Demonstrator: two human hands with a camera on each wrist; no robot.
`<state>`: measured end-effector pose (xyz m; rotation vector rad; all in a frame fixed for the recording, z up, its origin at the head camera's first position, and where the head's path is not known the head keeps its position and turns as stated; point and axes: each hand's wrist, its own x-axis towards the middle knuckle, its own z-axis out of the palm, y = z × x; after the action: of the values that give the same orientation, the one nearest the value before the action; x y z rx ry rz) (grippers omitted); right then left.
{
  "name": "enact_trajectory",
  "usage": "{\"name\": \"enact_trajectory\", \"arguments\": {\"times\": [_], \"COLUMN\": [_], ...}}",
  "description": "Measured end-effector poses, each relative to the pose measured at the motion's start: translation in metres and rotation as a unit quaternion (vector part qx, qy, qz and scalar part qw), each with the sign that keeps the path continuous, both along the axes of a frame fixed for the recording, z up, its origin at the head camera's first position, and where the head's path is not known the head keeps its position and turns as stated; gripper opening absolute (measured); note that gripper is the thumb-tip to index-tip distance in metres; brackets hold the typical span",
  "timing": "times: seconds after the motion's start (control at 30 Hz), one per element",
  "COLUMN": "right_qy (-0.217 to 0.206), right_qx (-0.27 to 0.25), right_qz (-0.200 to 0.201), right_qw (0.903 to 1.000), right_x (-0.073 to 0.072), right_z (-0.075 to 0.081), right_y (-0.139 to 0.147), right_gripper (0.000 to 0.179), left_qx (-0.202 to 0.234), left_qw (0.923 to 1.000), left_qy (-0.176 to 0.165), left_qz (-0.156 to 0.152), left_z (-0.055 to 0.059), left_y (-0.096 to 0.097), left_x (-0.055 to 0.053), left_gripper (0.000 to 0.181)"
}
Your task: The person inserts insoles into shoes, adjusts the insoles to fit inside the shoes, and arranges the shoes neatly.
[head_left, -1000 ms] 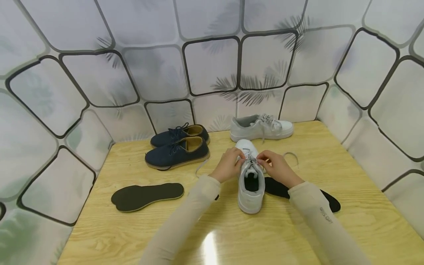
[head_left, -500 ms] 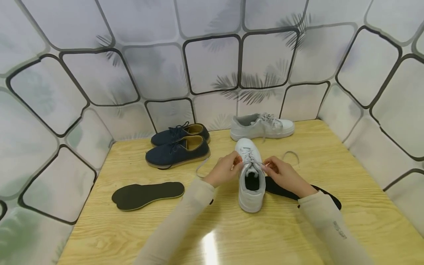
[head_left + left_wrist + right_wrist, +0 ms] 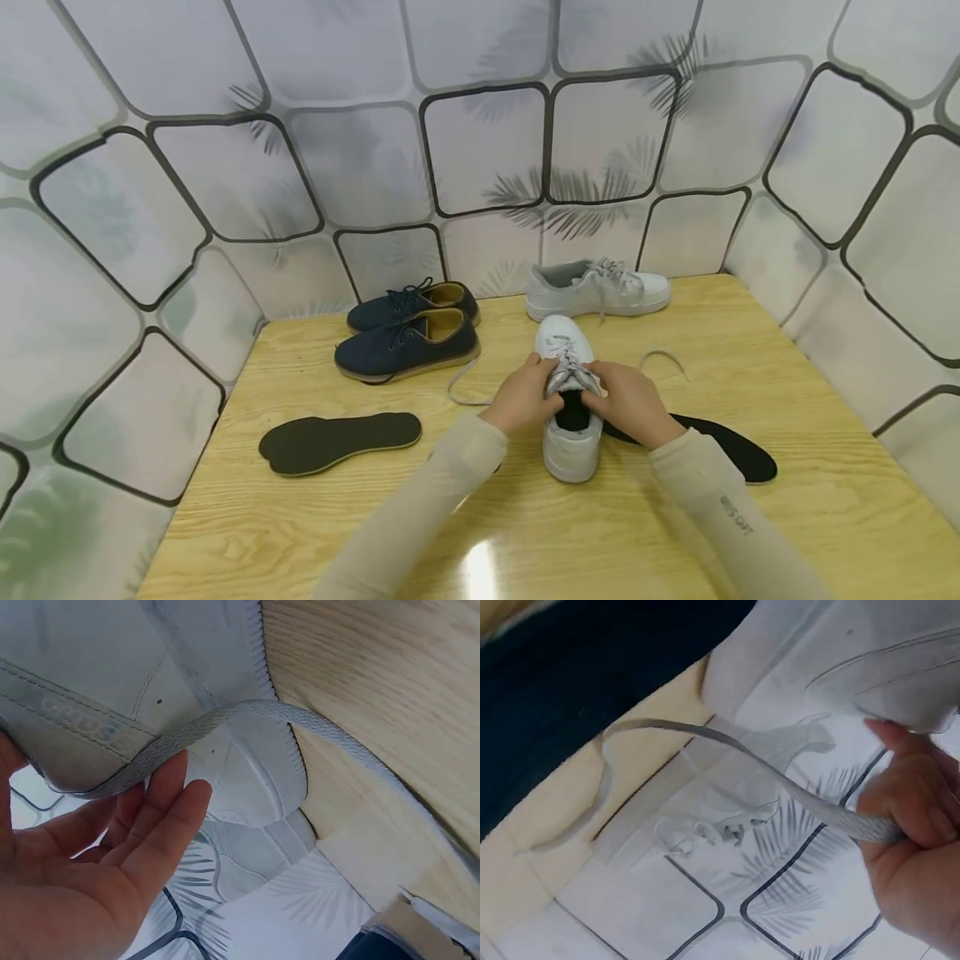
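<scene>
A white sneaker stands on the table, toe pointing away, with both hands at its lacing. My left hand grips the left edge of its opening, thumb at the collar and fingers along the outer side. A grey shoelace runs over those fingers in the left wrist view. On the other side, my right hand has its thumb at the opening's right edge. In the right wrist view, its curled fingers hold the other end of the shoelace, while one fingertip touches the shoe. The dark interior partly shows between the thumbs.
Behind it, a second white sneaker lies near the patterned backdrop. Two navy shoes stand at the back left. One dark insole lies on the left, and a black insole lies partly under the right arm.
Both hands have come from spreading and tugging at the crossed laces to the sneaker's opening. The thumbs now sit at its edges, closer together. The sneaker has stayed in place.
</scene>
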<state>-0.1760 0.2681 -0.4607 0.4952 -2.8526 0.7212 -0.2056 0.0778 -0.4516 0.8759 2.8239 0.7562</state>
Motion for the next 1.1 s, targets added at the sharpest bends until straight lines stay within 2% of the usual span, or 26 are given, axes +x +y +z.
{"name": "enact_trajectory", "arguments": {"times": [0.1,0.17,0.27,0.4,0.43,0.5,0.53,0.63,0.7,0.73,0.8,0.93,1.03,1.1], "right_qy": [0.039,0.030,-0.024,-0.103,-0.128,-0.182,-0.209,-0.283,-0.300,-0.304,-0.305,-0.299,-0.292,-0.289], "right_qx": [0.022,0.007,-0.050,-0.148,-0.177,-0.245,-0.282,-0.396,-0.440,-0.455,-0.470,-0.486,-0.495,-0.498], "right_qz": [0.000,0.009,0.013,0.016,0.019,0.033,0.043,0.068,0.084,0.088,0.086,0.071,0.066,0.062], "right_qw": [0.9990,0.9995,0.9984,0.9835,0.9756,0.9517,0.9354,0.8710,0.8423,0.8324,0.8238,0.8182,0.8158,0.8154], "right_x": [0.003,0.003,0.002,0.000,-0.001,-0.002,-0.003,-0.004,-0.004,-0.005,-0.006,-0.008,-0.010,-0.010], "right_z": [-0.002,-0.004,-0.004,-0.002,-0.001,0.000,0.001,0.003,0.004,0.005,0.006,0.009,0.012,0.013], "right_y": [0.003,0.006,0.015,0.028,0.031,0.036,0.038,0.041,0.040,0.039,0.037,0.036,0.036,0.035], "right_gripper": [0.039,0.040,0.043,0.036,0.036,0.038,0.039,0.038,0.036,0.035,0.035,0.045,0.050,0.049], "left_qx": [0.018,0.045,0.102,0.179,0.197,0.227,0.242,0.268,0.255,0.245,0.220,0.206,0.214,0.221], "left_qw": [0.9998,0.9988,0.9924,0.9751,0.9707,0.9622,0.9572,0.9444,0.9424,0.9415,0.9408,0.9308,0.9269,0.9277], "left_qy": [-0.004,-0.020,-0.066,-0.123,-0.131,-0.147,-0.157,-0.191,-0.216,-0.232,-0.258,-0.301,-0.304,-0.293], "left_qz": [-0.006,-0.004,0.014,0.043,0.043,0.031,0.024,0.005,0.001,-0.002,-0.009,-0.028,-0.054,-0.069], "left_z": [-0.002,-0.004,-0.006,-0.007,-0.007,-0.008,-0.007,-0.006,-0.005,-0.005,-0.005,-0.006,-0.004,-0.004], "left_y": [-0.002,-0.004,-0.009,-0.019,-0.021,-0.025,-0.027,-0.029,-0.030,-0.031,-0.031,-0.032,-0.033,-0.034], "left_x": [0.001,0.002,0.002,-0.001,-0.003,-0.006,-0.008,-0.012,-0.012,-0.012,-0.010,-0.007,-0.007,-0.009], "left_gripper": [0.056,0.054,0.052,0.042,0.035,0.024,0.021,0.019,0.022,0.025,0.030,0.022,0.016,0.014]}}
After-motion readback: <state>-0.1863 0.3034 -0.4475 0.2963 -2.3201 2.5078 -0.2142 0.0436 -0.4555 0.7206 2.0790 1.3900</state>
